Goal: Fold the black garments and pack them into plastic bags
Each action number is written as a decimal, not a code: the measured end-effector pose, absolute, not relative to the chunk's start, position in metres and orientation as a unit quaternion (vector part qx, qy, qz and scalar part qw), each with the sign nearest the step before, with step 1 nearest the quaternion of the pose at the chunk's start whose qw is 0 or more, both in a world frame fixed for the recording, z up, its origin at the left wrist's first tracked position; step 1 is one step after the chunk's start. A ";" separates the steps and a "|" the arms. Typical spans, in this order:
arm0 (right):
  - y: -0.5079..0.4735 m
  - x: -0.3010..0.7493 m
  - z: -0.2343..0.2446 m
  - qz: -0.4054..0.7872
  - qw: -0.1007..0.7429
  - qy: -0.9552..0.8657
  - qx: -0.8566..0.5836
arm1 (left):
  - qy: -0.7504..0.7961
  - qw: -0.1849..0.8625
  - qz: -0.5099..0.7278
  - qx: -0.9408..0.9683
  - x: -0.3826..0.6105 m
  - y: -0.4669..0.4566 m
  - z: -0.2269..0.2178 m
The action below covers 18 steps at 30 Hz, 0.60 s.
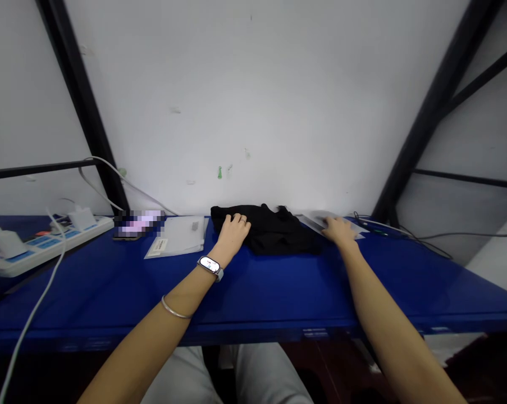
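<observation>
A crumpled black garment [274,229] lies at the back of the blue shelf [253,286], against the white wall. My left hand [233,230], with a watch and a thin bangle on that arm, rests on the garment's left edge, fingers curled onto the cloth. My right hand [338,229] lies on a clear plastic bag [320,220] just right of the garment, fingers bent downward on it. Both arms reach forward across the shelf.
Another flat clear bag [178,235] with a label lies left of the garment, beside a phone [137,223]. A white power strip [38,244] with chargers and cables sits far left. Cables [405,231] trail at the right. Black frame bars [430,112] slant at both sides.
</observation>
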State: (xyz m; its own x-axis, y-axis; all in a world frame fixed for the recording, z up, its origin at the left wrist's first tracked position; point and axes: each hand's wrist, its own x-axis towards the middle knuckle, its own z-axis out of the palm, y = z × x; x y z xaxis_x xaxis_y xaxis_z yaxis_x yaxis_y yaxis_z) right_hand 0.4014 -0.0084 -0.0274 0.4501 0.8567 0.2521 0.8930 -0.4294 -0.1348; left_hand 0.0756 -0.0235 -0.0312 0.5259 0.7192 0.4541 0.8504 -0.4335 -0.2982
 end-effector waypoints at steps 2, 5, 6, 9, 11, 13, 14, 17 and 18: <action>-0.009 0.402 -0.028 -0.085 0.140 -0.520 -0.839 | -0.471 0.244 -0.131 -0.837 0.074 -0.022 -0.034; -0.010 0.404 -0.027 -0.091 0.185 -0.513 -0.833 | -0.475 0.236 -0.149 -0.834 0.072 -0.018 -0.038; -0.011 0.404 -0.026 -0.088 0.205 -0.506 -0.833 | -0.478 0.232 -0.161 -0.832 0.071 -0.016 -0.040; -0.013 0.399 -0.019 -0.088 0.283 -0.466 -0.833 | -0.493 0.204 -0.196 -0.823 0.067 -0.011 -0.044; -0.015 0.390 -0.011 -0.091 0.345 -0.430 -0.829 | -0.511 0.172 -0.212 -0.815 0.064 -0.007 -0.047; -0.015 0.376 -0.003 -0.096 0.402 -0.418 -0.809 | -0.533 0.125 -0.219 -0.807 0.059 -0.001 -0.050; -0.015 0.368 -0.001 -0.103 0.429 -0.429 -0.788 | -0.543 0.094 -0.217 -0.806 0.056 0.002 -0.051; -0.013 0.339 -0.002 -0.137 0.486 -0.537 -0.676 | -0.554 -0.005 -0.197 -0.809 0.047 0.012 -0.057; -0.013 0.329 -0.005 -0.147 0.488 -0.586 -0.630 | -0.551 -0.028 -0.194 -0.811 0.045 0.016 -0.059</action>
State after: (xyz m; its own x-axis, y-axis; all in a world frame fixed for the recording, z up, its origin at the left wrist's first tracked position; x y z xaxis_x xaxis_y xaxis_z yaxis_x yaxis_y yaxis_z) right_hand 0.3287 -0.0129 -0.0045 0.2701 0.5952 0.7568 0.8817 0.1629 -0.4428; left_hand 0.0450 0.0155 -0.0590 0.3170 0.9048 0.2843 0.8833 -0.3909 0.2590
